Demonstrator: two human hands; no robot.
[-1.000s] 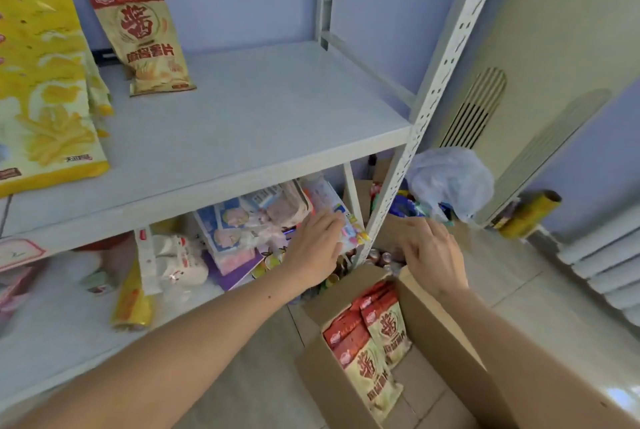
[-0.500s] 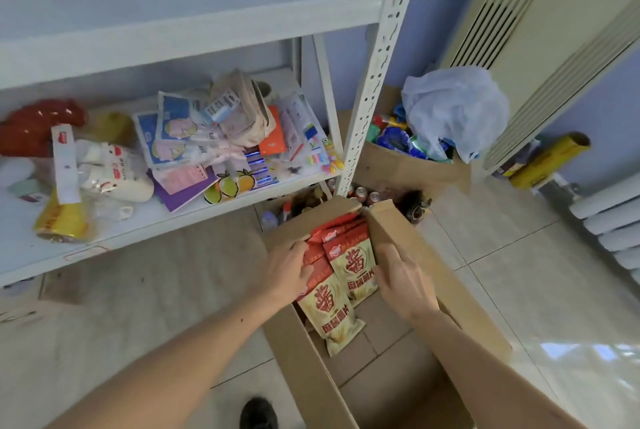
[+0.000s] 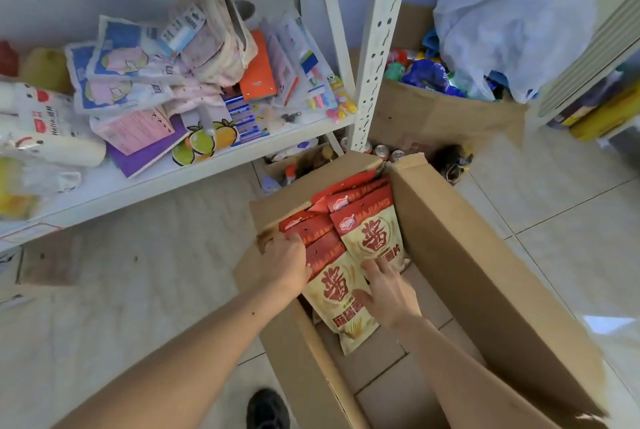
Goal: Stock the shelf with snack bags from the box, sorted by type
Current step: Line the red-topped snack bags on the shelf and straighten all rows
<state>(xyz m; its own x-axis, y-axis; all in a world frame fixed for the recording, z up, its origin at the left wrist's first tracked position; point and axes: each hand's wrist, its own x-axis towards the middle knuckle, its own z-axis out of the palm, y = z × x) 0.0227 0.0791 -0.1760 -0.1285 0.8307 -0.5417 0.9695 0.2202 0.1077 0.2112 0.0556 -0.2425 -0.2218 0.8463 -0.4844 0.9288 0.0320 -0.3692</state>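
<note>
Crowding pale floor tiles [image 3: 571, 220]: box [image 3: 485, 272], shelf [image 3: 173, 179]

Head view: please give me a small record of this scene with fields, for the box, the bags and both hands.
box: open cardboard box on the floor
contents: red and cream snack bags, stacked and overlapping
left hand: left hand at the left side of the stack, fingers on the bags
right hand: right hand lies on the front bag
shelf: lower shelf holds mixed packets
</note>
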